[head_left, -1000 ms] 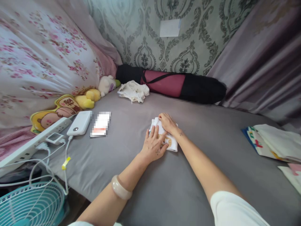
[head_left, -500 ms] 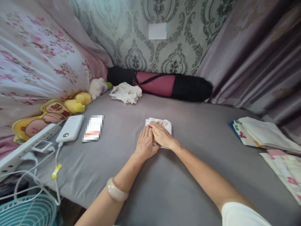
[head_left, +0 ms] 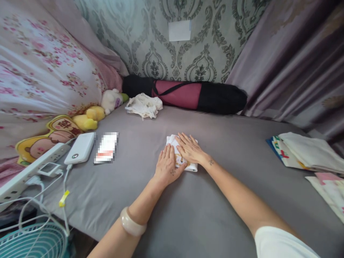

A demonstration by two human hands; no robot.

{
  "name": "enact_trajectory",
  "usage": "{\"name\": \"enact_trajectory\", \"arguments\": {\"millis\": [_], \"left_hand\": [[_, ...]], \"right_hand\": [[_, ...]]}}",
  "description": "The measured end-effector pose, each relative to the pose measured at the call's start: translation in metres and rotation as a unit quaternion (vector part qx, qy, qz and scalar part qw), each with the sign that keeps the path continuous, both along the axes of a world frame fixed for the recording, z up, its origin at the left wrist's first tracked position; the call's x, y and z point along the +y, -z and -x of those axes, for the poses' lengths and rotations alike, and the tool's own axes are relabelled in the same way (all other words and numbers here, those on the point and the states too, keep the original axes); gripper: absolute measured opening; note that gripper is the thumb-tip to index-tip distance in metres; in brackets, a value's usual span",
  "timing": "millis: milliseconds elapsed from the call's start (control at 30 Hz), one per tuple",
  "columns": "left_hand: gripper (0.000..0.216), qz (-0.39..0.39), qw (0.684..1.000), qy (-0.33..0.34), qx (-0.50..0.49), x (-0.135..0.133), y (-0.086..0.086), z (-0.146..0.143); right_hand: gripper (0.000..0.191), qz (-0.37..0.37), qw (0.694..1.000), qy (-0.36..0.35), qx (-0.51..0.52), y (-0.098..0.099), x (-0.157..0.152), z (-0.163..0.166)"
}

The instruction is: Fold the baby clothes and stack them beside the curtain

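A small folded white cloth (head_left: 192, 166) with a yellow print lies in the middle of the grey bed sheet (head_left: 150, 200). My left hand (head_left: 167, 167) lies flat on its left side, fingers stretched out. My right hand (head_left: 189, 149) rests flat on top of the cloth with fingers spread, partly over the left hand's fingertips. Both palms press down on the cloth and hide most of it. A pale bangle (head_left: 132, 225) sits on my left wrist.
A crumpled white garment (head_left: 144, 105) lies near a black-and-maroon roll bag (head_left: 188, 94) by the wall. A power bank (head_left: 80, 147), a phone (head_left: 106, 147), a power strip (head_left: 29, 165) and plush toys (head_left: 88, 117) lie left. Folded clothes (head_left: 303, 151) sit right. A fan (head_left: 32, 242) stands lower left.
The cloth went from a longer fold to a smaller packet. My right hand moved from its far end onto its top and spread flat; the left hand stayed on its left side.
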State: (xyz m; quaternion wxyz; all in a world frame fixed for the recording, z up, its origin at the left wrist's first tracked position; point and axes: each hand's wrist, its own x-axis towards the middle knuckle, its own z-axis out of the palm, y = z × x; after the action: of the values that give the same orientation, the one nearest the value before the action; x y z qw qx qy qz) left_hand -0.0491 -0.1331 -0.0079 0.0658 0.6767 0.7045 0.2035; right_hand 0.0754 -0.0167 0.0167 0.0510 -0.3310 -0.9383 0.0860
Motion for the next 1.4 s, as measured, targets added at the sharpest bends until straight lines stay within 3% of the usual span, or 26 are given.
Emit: {"name": "enact_trajectory", "arguments": {"millis": [167,267,400,500,600,867,1100,1233,1400], "left_hand": [[0.082,-0.023,0.999,0.004,-0.025,0.002,0.002,0.004],[0.065,-0.044,0.996,0.004,-0.079,0.005,0.001,0.012],[0.042,-0.086,0.98,-0.101,-0.148,0.009,0.0,0.024],[0.028,-0.094,0.968,-0.198,-0.125,0.008,-0.002,0.026],[0.029,-0.062,0.966,-0.229,-0.103,0.005,-0.007,0.021],[0.04,-0.032,0.966,-0.243,-0.078,0.0,-0.011,0.02],[0.038,0.035,0.971,-0.216,-0.097,0.002,-0.016,0.026],[0.032,0.037,0.973,-0.195,-0.119,0.006,-0.018,0.027],[0.021,0.016,0.97,-0.149,-0.194,0.005,-0.017,0.026]], "right_hand": [[0.059,0.01,1.0,0.007,0.005,0.005,0.002,0.001],[0.059,0.013,1.0,0.005,0.009,0.006,0.002,0.001],[0.057,-0.006,0.999,0.021,0.038,-0.002,-0.005,-0.001],[0.056,-0.055,0.994,0.047,0.081,-0.008,-0.022,-0.002],[0.057,-0.082,0.991,0.056,0.088,-0.005,-0.043,-0.002],[0.057,-0.053,0.996,0.052,0.047,0.01,-0.056,-0.002],[0.05,0.003,0.989,0.033,0.146,0.004,-0.051,-0.004],[0.041,-0.006,0.973,0.073,0.218,0.002,-0.056,0.002],[0.035,0.031,0.968,0.149,0.197,-0.005,-0.06,0.009]]}}
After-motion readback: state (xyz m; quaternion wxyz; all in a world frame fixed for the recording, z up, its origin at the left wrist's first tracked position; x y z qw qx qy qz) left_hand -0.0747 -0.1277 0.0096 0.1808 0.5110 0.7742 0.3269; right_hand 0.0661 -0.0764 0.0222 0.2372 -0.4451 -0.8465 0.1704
